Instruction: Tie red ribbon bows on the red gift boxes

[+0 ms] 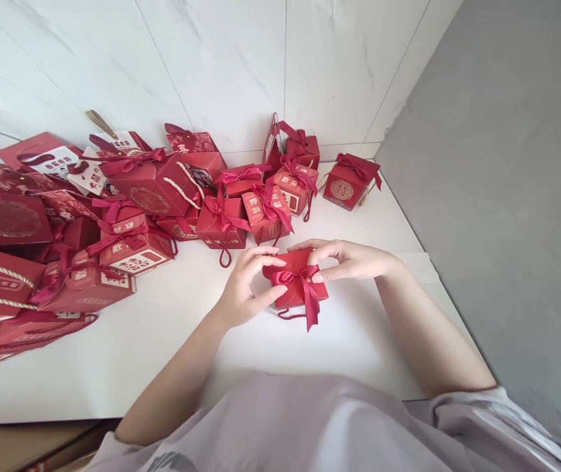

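Left hand (248, 288), grip wide, and right hand (347, 259), pinching the bow (300, 276), flank the squarish box (295, 259), ribbon tails (312, 311) towards the worktop's (162, 347) front edge.

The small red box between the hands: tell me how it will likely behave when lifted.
The box looks stiff, its folded faces being flat and crisp-edged. The ribbon bow will probably flop, since its tails already droop over the side.

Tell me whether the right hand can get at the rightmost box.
Probably yes: only bare table shows between the right hand and the rightmost box, though that hand is at the bow.
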Available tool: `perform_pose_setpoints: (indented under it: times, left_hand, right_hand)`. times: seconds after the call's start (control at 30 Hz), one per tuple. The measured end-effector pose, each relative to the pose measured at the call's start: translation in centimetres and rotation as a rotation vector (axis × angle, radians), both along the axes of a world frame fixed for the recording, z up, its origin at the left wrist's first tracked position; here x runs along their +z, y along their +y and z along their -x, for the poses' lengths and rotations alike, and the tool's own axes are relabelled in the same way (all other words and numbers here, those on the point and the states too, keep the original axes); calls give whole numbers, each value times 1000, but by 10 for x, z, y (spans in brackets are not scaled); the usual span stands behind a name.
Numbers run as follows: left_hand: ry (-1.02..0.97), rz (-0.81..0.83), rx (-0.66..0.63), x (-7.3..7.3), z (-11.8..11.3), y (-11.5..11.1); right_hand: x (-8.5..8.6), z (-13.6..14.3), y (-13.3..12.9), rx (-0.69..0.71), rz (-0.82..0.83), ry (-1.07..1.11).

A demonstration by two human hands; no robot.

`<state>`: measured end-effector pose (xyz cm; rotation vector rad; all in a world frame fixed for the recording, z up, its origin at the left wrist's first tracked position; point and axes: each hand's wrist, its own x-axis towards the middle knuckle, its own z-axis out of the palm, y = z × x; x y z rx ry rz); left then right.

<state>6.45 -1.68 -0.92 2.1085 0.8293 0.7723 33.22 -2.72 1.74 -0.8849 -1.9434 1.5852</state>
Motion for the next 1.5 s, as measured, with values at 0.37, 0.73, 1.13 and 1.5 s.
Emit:
perform_pose_setpoints:
  times: [0.37,0.73,1.13,1.5]
  left_hand:
    - [16,2,-12,-6,5,4]
    - [185,347,-21,0,14,15]
    - [205,328,-42,0,11,12]
    - [59,551,4,-4,4,5]
  right_hand:
    - [0,19,-10,-310,-158,-35]
    - [-5,36,-13,-143,-233,-8]
    - [8,25,-14,50,-288,-61]
    - [2,24,-10,-150,-46,73]
